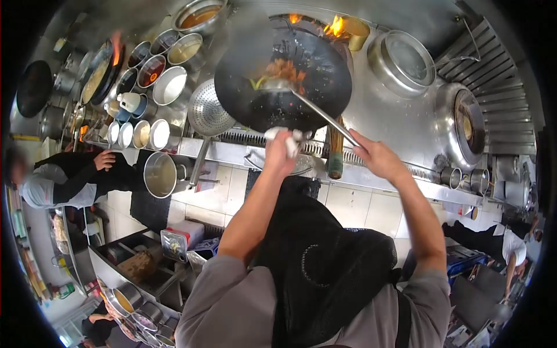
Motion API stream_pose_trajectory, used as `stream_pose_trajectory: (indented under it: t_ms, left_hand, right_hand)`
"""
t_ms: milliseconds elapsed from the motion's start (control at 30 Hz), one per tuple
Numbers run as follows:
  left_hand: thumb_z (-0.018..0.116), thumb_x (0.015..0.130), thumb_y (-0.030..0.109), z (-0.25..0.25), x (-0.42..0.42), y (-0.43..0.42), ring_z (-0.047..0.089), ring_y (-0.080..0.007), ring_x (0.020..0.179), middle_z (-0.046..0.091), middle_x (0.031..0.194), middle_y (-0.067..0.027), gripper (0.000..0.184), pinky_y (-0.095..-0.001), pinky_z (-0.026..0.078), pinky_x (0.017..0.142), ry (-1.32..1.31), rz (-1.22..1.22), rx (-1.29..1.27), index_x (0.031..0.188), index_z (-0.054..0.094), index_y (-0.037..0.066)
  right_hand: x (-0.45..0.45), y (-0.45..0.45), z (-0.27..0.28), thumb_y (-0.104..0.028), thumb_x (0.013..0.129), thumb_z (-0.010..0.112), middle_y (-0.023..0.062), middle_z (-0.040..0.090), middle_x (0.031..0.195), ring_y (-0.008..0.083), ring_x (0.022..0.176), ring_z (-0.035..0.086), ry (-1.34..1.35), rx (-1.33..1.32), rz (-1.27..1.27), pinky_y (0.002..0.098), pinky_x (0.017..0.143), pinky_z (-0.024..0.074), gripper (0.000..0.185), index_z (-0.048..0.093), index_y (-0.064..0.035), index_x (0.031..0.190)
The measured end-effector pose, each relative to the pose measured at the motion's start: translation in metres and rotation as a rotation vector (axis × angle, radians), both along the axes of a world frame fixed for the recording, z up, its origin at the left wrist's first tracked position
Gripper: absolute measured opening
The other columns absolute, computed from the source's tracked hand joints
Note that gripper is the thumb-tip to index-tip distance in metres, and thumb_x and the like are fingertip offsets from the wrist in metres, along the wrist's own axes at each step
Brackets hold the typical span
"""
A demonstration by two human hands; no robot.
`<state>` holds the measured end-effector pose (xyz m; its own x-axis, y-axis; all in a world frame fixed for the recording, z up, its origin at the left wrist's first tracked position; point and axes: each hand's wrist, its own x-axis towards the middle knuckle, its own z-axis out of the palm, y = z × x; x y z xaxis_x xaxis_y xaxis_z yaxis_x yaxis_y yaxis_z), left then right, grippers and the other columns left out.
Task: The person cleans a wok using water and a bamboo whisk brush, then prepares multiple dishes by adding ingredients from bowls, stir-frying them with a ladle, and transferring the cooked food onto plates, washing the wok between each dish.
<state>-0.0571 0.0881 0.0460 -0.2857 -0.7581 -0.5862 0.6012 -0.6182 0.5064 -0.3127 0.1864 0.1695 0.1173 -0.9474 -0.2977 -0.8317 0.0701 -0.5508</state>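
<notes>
A large black wok [243, 107] sits over the stove, with orange and green food [284, 71] in it. My left hand [279, 152] is closed round a white cloth [292, 145] at the wok's near edge; the cloth hides what it covers. My right hand [377, 158] grips the handle of a metal ladle [325, 114]. The ladle's bowl lies in the wok, against the food. Between my hands, a bamboo brush [335, 162] with a green band stands at the stove's front edge.
Flames [335, 26] rise behind the wok. A perforated strainer [209, 110] and several metal pots of sauces are on the left. Lidded steel pots [401, 62] stand on the right. A person [61, 180] is at the far left, another [510, 249] at the far right.
</notes>
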Motion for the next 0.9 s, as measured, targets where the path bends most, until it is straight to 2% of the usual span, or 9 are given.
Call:
stream_pose_trajectory:
  t_ms: [100, 200, 333, 467, 567, 667, 733, 867, 900]
  left_hand:
    - [0.054, 0.086, 0.006, -0.034, 0.055, 0.070, 0.064, -0.0197, 0.079, 0.063, 0.093, -0.0061, 0.021, -0.0337, 0.054, 0.058, 0.015, -0.102, 0.025, 0.106, 0.055, 0.009]
    - [0.052, 0.085, 0.007, 0.014, 0.063, 0.098, 0.063, -0.0215, 0.075, 0.063, 0.094, -0.0099, 0.019, -0.0332, 0.051, 0.054, -0.114, -0.136, 0.112, 0.104, 0.055, 0.011]
    - [0.056, 0.088, 0.012, 0.060, 0.024, 0.008, 0.058, -0.0199, 0.068, 0.061, 0.086, -0.0071, 0.009, -0.0331, 0.050, 0.054, 0.044, 0.020, 0.188, 0.097, 0.056, 0.010]
    - [0.054, 0.090, 0.008, -0.026, 0.011, 0.033, 0.060, -0.0171, 0.071, 0.060, 0.085, -0.0048, 0.006, -0.0311, 0.050, 0.056, -0.008, -0.049, -0.025, 0.095, 0.056, 0.011]
    - [0.053, 0.088, 0.010, 0.016, 0.051, 0.086, 0.064, -0.0208, 0.081, 0.062, 0.096, -0.0080, 0.025, -0.0327, 0.052, 0.058, -0.125, -0.190, 0.013, 0.113, 0.054, 0.010]
    - [0.051, 0.089, 0.012, 0.053, 0.054, 0.052, 0.061, -0.0214, 0.072, 0.062, 0.092, -0.0096, 0.017, -0.0315, 0.048, 0.052, -0.113, -0.144, 0.129, 0.105, 0.054, 0.007]
    - [0.056, 0.089, 0.016, 0.073, 0.030, 0.006, 0.057, -0.0205, 0.064, 0.061, 0.083, -0.0092, 0.011, -0.0327, 0.048, 0.052, -0.082, -0.121, 0.097, 0.095, 0.056, 0.007]
    - [0.057, 0.089, 0.009, -0.043, 0.011, 0.009, 0.061, -0.0167, 0.076, 0.062, 0.091, -0.0055, 0.011, -0.0331, 0.053, 0.061, -0.045, -0.145, -0.170, 0.100, 0.057, 0.009]
    - [0.055, 0.089, 0.004, -0.033, 0.017, 0.028, 0.064, -0.0169, 0.085, 0.062, 0.101, -0.0053, 0.023, -0.0332, 0.055, 0.070, -0.071, -0.150, -0.060, 0.111, 0.056, 0.010]
  right_hand:
    - [-0.004, 0.022, 0.006, -0.026, 0.096, 0.057, 0.0263, 0.066, 0.095, 0.0412, 0.083, 0.066, 0.031, 0.002, -0.027, 0.0445, 0.077, 0.0497, 0.048, 0.048, -0.0122, 0.141]
    - [-0.016, 0.048, 0.074, -0.026, 0.096, 0.057, 0.0236, 0.067, 0.100, 0.0393, 0.088, 0.066, 0.021, 0.134, 0.099, 0.0439, 0.080, 0.0494, 0.047, 0.049, -0.0130, 0.141]
    - [0.004, 0.005, 0.116, -0.027, 0.095, 0.059, 0.0224, 0.068, 0.098, 0.0263, 0.081, 0.068, 0.195, 0.407, -0.058, 0.0387, 0.076, 0.0501, 0.050, 0.047, -0.0169, 0.143]
    - [-0.006, -0.006, -0.006, -0.025, 0.094, 0.058, 0.0236, 0.067, 0.100, 0.0402, 0.090, 0.065, 0.126, -0.064, -0.101, 0.0426, 0.083, 0.0494, 0.048, 0.050, -0.0174, 0.140]
    - [-0.020, 0.029, 0.024, -0.023, 0.093, 0.060, 0.0228, 0.068, 0.093, 0.0404, 0.085, 0.065, 0.080, -0.108, -0.017, 0.0438, 0.081, 0.0491, 0.048, 0.051, -0.0179, 0.140]
    - [-0.018, 0.034, 0.091, -0.023, 0.092, 0.061, 0.0222, 0.068, 0.091, 0.0400, 0.086, 0.065, 0.150, 0.245, -0.047, 0.0441, 0.081, 0.0490, 0.049, 0.051, -0.0186, 0.140]
    - [-0.016, 0.013, 0.084, -0.024, 0.092, 0.061, 0.0226, 0.067, 0.086, 0.0393, 0.080, 0.065, 0.172, 0.162, 0.001, 0.0437, 0.077, 0.0495, 0.050, 0.050, -0.0192, 0.141]
    - [-0.014, -0.014, 0.004, -0.023, 0.092, 0.062, 0.0241, 0.065, 0.088, 0.0396, 0.073, 0.064, 0.212, -0.046, -0.059, 0.0452, 0.070, 0.0495, 0.051, 0.049, -0.0191, 0.141]
    - [-0.014, -0.016, -0.012, -0.023, 0.093, 0.062, 0.0247, 0.065, 0.091, 0.0394, 0.071, 0.064, 0.157, -0.048, -0.123, 0.0460, 0.068, 0.0494, 0.051, 0.049, -0.0189, 0.141]
